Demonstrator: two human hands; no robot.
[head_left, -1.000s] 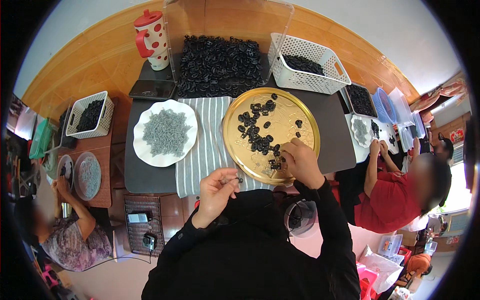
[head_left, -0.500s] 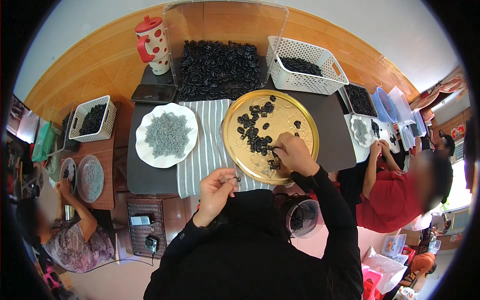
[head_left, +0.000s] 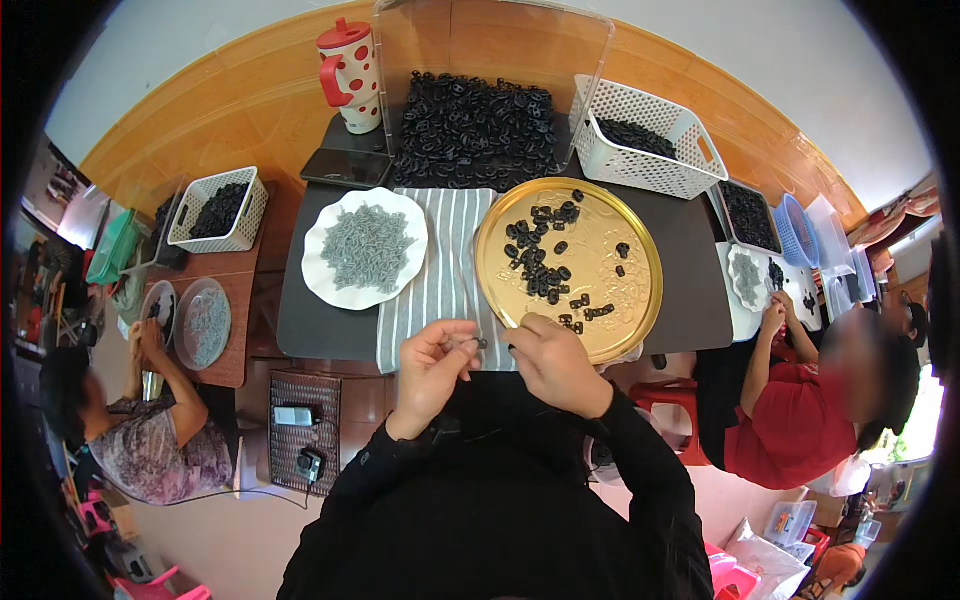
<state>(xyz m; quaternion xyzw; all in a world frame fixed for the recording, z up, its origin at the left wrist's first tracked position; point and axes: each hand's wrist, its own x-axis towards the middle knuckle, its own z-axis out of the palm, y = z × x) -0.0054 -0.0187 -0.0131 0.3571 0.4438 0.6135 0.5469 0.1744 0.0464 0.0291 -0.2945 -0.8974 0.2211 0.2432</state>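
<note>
My left hand pinches a small grey metal piece near the front edge of the dark table. My right hand is beside it, fingers closed near a small black part at the near rim of the round gold tray. Several small black plastic parts lie scattered on that tray. A white plate to the left holds a heap of grey metal pieces. A striped cloth lies between plate and tray.
A clear bin piled with black parts stands at the back, with a white basket, a red-dotted jug and a phone. Other people sit at side tables to the left and right, with their own plates and baskets.
My right hand has drawn back from the middle of the gold tray to its near rim, closing in on my left hand. The left hand stays in place.
</note>
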